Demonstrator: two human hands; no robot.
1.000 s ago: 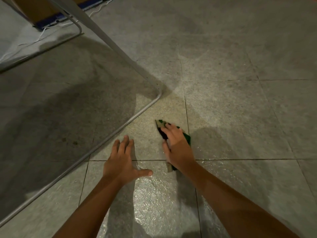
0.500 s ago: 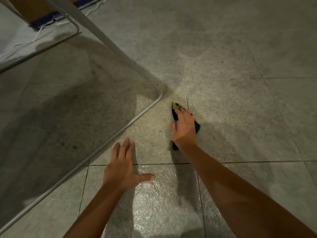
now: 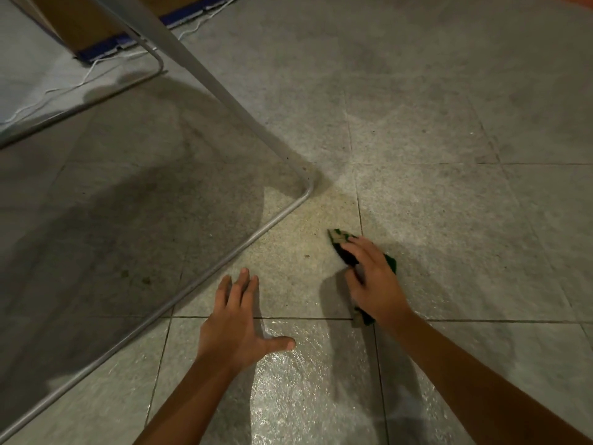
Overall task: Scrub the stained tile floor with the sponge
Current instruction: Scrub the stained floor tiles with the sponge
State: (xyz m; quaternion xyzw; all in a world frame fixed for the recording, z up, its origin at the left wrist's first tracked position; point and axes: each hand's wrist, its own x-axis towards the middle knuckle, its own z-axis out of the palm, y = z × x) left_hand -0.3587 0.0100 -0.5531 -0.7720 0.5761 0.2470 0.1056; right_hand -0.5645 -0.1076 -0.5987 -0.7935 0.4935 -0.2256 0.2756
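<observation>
My right hand (image 3: 373, 284) presses a green sponge (image 3: 340, 239) flat against the grey tile floor (image 3: 433, 203), just right of a grout line. Only the sponge's worn tan tip, a green edge and a bit near my wrist show; the hand covers the middle. A yellowish stained patch (image 3: 298, 245) lies on the tile to the left of the sponge, with a small dark speck in it. My left hand (image 3: 237, 319) rests flat on the floor with fingers spread, across a grout line. The tile below it shines wet.
A bent metal tube frame (image 3: 224, 252) runs along the floor on the left, turning a corner near the stain, with a slanted leg (image 3: 205, 78) rising from it. A cardboard box (image 3: 80, 24), blue edging and a white cord (image 3: 96, 65) sit at the top left.
My right hand has pulled the sponge back toward me after pushing it forward half a second ago. The left hand has stayed planted on the floor.
</observation>
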